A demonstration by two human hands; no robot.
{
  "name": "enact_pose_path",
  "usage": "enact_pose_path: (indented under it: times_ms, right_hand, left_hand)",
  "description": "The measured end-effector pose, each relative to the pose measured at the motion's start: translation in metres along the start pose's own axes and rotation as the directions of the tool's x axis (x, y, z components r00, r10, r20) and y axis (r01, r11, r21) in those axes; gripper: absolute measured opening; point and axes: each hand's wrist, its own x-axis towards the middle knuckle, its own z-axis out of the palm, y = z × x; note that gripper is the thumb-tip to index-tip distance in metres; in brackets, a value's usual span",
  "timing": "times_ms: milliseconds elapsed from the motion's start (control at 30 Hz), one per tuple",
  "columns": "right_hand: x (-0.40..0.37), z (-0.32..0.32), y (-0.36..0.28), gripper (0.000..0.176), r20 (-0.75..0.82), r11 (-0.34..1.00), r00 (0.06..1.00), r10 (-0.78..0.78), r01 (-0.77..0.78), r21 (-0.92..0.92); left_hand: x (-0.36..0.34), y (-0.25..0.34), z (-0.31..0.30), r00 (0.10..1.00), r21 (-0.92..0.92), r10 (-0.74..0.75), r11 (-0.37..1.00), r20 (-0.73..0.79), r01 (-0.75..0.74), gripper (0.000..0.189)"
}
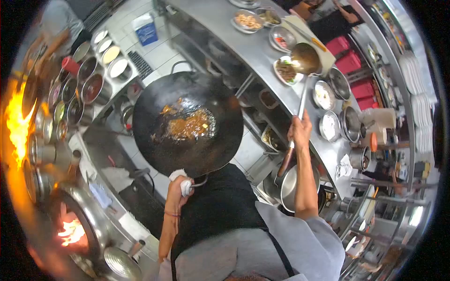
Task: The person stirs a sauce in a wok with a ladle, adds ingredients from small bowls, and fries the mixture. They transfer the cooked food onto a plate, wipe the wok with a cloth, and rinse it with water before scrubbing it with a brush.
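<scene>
My left hand point(175, 194) is closed round the loop handle of a large black wok point(187, 157), with a folded white cloth point(186, 188) between hand and metal. Inside the wok a brown, glossy sauce point(190, 124) with small bits bubbles and steams. On the right, my right hand point(300, 131) grips the wooden handle of a long ladle point(303, 96). Its rounded bowl is over the steel counter, at the edge of a white plate point(300, 79) of brown food with green leaves, partly covering it.
Flames rise from a burner point(72, 229) at lower left and at the far left edge. Pots of sauces point(96, 89) line the left side. Several metal bowls point(330, 126) stand along the counter point(262, 61). A person point(58, 28) is at upper left. A steel pot point(290, 192) sits below my right arm.
</scene>
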Motion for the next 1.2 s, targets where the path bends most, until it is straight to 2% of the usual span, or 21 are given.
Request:
enact_pose_path:
  times_ms: [33, 100, 167, 267, 367, 433, 500, 533, 633, 700, 767, 833, 867, 900, 967, 1100, 1133, 1200]
  right_hand:
    - [-0.013, 0.002, -0.012, 0.053, 0.023, 0.999, 0.999, 0.032, -0.033, 0.013]
    - [-0.039, 0.008, -0.031, 0.053, 0.162, 0.984, 0.984, 0.070, -0.095, 0.151]
    - [-0.069, 0.020, -0.054, 0.043, 0.334, 0.981, 0.939, 0.083, -0.135, 0.136]
    - [-0.097, 0.043, -0.061, 0.048, 0.503, 0.965, 0.830, 0.242, -0.258, -0.039]
    - [-0.109, 0.073, -0.038, 0.048, 0.571, 0.931, 0.739, 0.358, -0.233, -0.282]
    - [-0.117, 0.095, -0.028, 0.044, 0.594, 0.916, 0.700, 0.396, -0.253, -0.312]
    - [-0.119, 0.113, -0.010, 0.046, 0.610, 0.905, 0.683, 0.401, -0.192, -0.379]
    - [-0.118, 0.119, 0.003, 0.045, 0.633, 0.917, 0.695, 0.342, -0.101, -0.385]
    - [-0.127, 0.141, 0.021, 0.045, 0.624, 0.911, 0.690, 0.367, -0.131, -0.391]
    - [-0.138, 0.149, 0.016, 0.045, 0.701, 0.908, 0.580, 0.416, -0.217, -0.360]
    - [-0.154, 0.152, 0.000, 0.041, 0.719, 0.859, 0.483, 0.500, -0.384, -0.340]
    - [-0.166, 0.153, -0.006, 0.036, 0.781, 0.788, 0.350, 0.517, -0.550, -0.276]
    - [-0.167, 0.151, -0.005, 0.032, 0.820, 0.725, 0.240, 0.520, -0.631, -0.276]
    - [-0.164, 0.147, -0.002, 0.032, 0.825, 0.723, 0.229, 0.517, -0.633, -0.278]
    - [-0.159, 0.138, 0.005, 0.034, 0.875, 0.483, 0.060, 0.480, -0.851, -0.207]
    - [-0.171, 0.138, 0.012, 0.039, 0.885, 0.489, 0.055, 0.462, -0.849, -0.203]
    - [-0.165, 0.136, 0.018, 0.045, 0.888, 0.429, -0.014, 0.459, -0.872, -0.235]
    - [-0.164, 0.131, 0.016, 0.048, 0.900, 0.453, 0.006, 0.435, -0.866, -0.214]
  left_hand:
    - [-0.002, -0.001, -0.005, 1.000, 0.015, -0.010, 1.000, 0.010, 0.010, 0.011]
    - [-0.006, -0.002, -0.002, 0.999, 0.040, 0.019, 0.999, -0.040, -0.018, 0.010]
    - [-0.010, -0.001, 0.002, 0.997, 0.060, 0.057, 0.997, -0.044, -0.055, 0.010]
    - [-0.009, -0.002, 0.000, 0.997, 0.076, 0.029, 0.997, -0.071, -0.023, 0.011]
    - [-0.009, -0.006, -0.002, 0.995, 0.098, 0.071, 0.993, -0.064, -0.064, 0.011]
    - [-0.010, -0.009, 0.001, 0.993, 0.107, 0.103, 0.990, -0.054, -0.097, 0.010]
    - [-0.006, -0.012, 0.001, 0.987, 0.122, 0.151, 0.982, -0.058, -0.143, 0.009]
    - [-0.004, -0.016, 0.001, 0.979, 0.113, 0.203, 0.973, -0.026, -0.199, 0.008]
    - [-0.002, -0.017, 0.003, 0.973, 0.107, 0.231, 0.968, -0.024, -0.227, 0.008]
    - [0.002, -0.019, 0.001, 0.967, 0.104, 0.254, 0.962, -0.003, -0.252, 0.009]
    - [0.006, -0.019, 0.002, 0.974, 0.106, 0.225, 0.969, -0.011, -0.223, 0.008]
    - [0.006, -0.020, 0.004, 0.972, 0.129, 0.232, 0.966, -0.039, -0.225, 0.007]
    - [0.005, -0.019, 0.005, 0.978, 0.107, 0.202, 0.975, -0.046, -0.196, 0.007]
    - [0.004, -0.017, 0.005, 0.984, 0.086, 0.171, 0.982, -0.051, -0.166, 0.007]
    - [0.004, -0.020, -0.001, 0.986, 0.080, 0.160, 0.985, -0.055, -0.156, 0.007]
    - [0.000, -0.023, -0.005, 0.987, 0.106, 0.118, 0.989, -0.108, -0.107, 0.006]
    - [0.000, -0.021, -0.005, 0.985, 0.101, 0.113, 0.990, -0.128, -0.101, 0.006]
    - [0.000, -0.019, -0.010, 0.990, 0.105, 0.085, 0.992, -0.112, -0.073, 0.007]
